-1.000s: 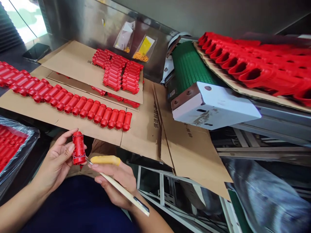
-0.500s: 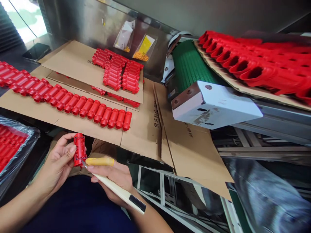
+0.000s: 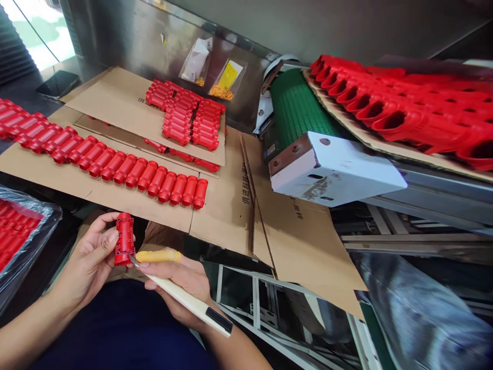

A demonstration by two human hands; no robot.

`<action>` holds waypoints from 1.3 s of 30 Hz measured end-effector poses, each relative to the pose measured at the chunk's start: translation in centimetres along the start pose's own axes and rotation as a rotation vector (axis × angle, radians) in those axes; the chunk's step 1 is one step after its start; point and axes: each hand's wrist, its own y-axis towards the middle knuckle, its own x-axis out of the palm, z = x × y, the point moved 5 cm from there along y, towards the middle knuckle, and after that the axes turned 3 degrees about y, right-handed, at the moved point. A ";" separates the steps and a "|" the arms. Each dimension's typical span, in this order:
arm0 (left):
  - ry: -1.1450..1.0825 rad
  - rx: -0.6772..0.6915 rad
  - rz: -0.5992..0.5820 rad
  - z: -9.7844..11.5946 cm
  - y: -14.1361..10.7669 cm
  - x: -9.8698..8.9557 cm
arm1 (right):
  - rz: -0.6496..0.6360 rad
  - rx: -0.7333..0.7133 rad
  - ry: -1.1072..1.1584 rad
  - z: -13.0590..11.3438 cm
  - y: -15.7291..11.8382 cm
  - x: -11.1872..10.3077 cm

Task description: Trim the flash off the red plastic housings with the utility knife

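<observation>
Between thumb and fingers, my left hand (image 3: 90, 257) grips a red plastic part (image 3: 125, 240), held upright over my lap. My right hand (image 3: 179, 282) is closed round a cream-handled knife (image 3: 188, 304), whose metal tip touches or nearly touches the lower end of the part. A yellow cover (image 3: 158, 256) sits on a finger of that hand. Beyond my hands, a long row of similar red parts (image 3: 146, 177) lies on brown cardboard (image 3: 215, 218). More red parts (image 3: 179, 123) are grouped on a cardboard sheet (image 3: 111, 95) behind the row.
At the right stands a conveyor with a green belt (image 3: 298, 105) and white end bracket (image 3: 331, 169), carrying red parts (image 3: 393, 113). A lined bin (image 3: 50, 213) of red parts is at the left. A phone (image 3: 57, 84) and two small bags (image 3: 229, 79) lie farther back.
The view has shifted slightly. The red part has turned a little in my left hand; the knife stays at its lower end.
</observation>
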 end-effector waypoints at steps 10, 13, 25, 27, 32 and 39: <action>0.022 -0.002 -0.056 0.2 0.3 0.2 | -0.093 -0.212 -0.190 0.0 0.1 0.8; 0.005 0.005 -0.016 0.2 0.2 0.3 | 0.123 -0.152 -0.104 0.8 -0.1 0.1; 0.358 0.263 -0.044 1.1 -0.8 0.5 | 0.195 -0.087 -0.094 1.0 0.4 1.0; 0.414 0.279 -0.048 1.2 -0.9 0.4 | 0.191 -0.093 -0.099 1.0 0.5 1.1; 0.452 0.304 -0.047 1.1 -1.1 0.4 | 0.195 -0.108 -0.100 0.8 0.5 1.0; 0.413 0.306 -0.024 0.8 -1.2 0.4 | 0.225 -0.086 -0.117 0.5 0.2 1.1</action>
